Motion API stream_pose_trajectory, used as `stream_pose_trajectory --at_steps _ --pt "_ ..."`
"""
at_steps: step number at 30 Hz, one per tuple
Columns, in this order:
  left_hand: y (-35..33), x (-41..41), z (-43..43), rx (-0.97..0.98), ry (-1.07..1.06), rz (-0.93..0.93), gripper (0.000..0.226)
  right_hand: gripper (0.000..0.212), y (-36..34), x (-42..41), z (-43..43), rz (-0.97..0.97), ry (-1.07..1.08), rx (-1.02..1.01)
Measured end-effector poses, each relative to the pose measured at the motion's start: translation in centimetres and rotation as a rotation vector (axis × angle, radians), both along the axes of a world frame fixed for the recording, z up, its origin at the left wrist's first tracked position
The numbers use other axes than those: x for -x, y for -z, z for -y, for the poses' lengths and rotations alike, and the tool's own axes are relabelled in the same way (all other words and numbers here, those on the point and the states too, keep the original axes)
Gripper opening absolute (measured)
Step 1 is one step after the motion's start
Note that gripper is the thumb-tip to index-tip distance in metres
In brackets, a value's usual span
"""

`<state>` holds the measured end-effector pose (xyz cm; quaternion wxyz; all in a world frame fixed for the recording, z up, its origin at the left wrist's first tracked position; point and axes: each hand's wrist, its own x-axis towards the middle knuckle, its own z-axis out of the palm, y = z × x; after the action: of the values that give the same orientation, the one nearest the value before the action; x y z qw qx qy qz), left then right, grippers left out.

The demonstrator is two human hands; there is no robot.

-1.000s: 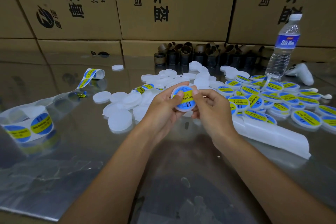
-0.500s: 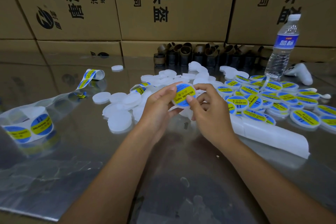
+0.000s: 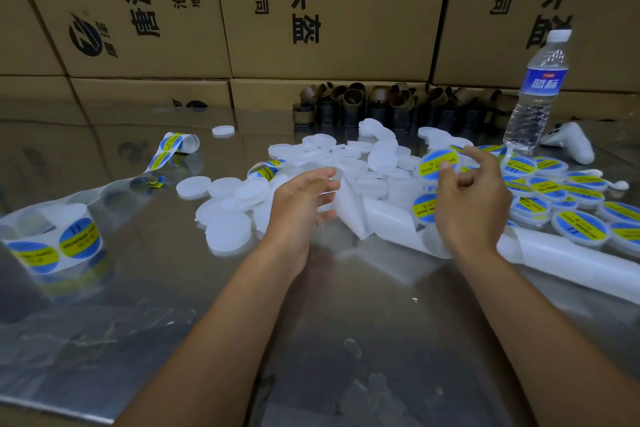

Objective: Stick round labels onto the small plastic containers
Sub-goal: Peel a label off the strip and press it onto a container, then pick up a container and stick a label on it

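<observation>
**Metal desk** (image 3: 346,329): reflective top, carrying every item below. Two bare forearms are reaching in over its near edge.

**Left hand** (image 3: 301,208): hovering over the middle of the desk, fingers loosely spread and pointing right, gripping nothing. The fingertips are lying just beside the folded end of the white backing strip (image 3: 381,222); whether they touch it cannot be told.

**Right hand** (image 3: 474,208): hovering right of centre, held wide, index finger lifting and the others loosely curling, gripping nothing.

**Labelled container** (image 3: 437,163): tilting at the right thumb tip, just beyond and left of that hand, with its blue-and-yellow label facing the camera. Whether the thumb is touching it cannot be told.

**Label roll** (image 3: 52,246): sitting at the left edge, its clear liner trailing toward the far left.

**Unlabelled containers** (image 3: 228,229): lying heaped left of and beyond the left hand.

**Labelled pile** (image 3: 568,191): lying toward the right edge, beyond the right hand.

**Water bottle** (image 3: 536,94): standing upright near the far right corner, with a white controller (image 3: 571,146) lying just beside it.

**Cardboard cores** (image 3: 353,104): standing in a row along the far edge.

**Cardboard boxes** (image 3: 329,10): rising as a wall behind the far edge.
</observation>
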<state>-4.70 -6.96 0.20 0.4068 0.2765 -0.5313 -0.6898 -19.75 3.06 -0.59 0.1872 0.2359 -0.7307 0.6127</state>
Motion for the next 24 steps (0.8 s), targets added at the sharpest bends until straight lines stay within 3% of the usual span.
stream_pose_trajectory --at_steps 5,16,20,24 --pt "-0.1 -0.1 -0.1 0.001 -0.037 -0.001 0.023 0.023 0.7 0.7 -0.7 -0.028 0.065 -0.245" --pt "-0.8 -0.6 0.0 0.005 -0.195 -0.139 0.024 0.021 0.9 1.8 -1.3 -0.056 0.264 -0.387" --pt "-1.0 -0.7 -0.2 0.037 -0.156 -0.232 0.024 0.019 0.6 1.0 -1.0 -0.292 0.130 -0.398" --pt "-1.1 -0.7 -0.3 0.001 -0.106 -0.283 0.021 0.019 0.8 0.3 -0.5 -0.468 -0.054 -0.640"
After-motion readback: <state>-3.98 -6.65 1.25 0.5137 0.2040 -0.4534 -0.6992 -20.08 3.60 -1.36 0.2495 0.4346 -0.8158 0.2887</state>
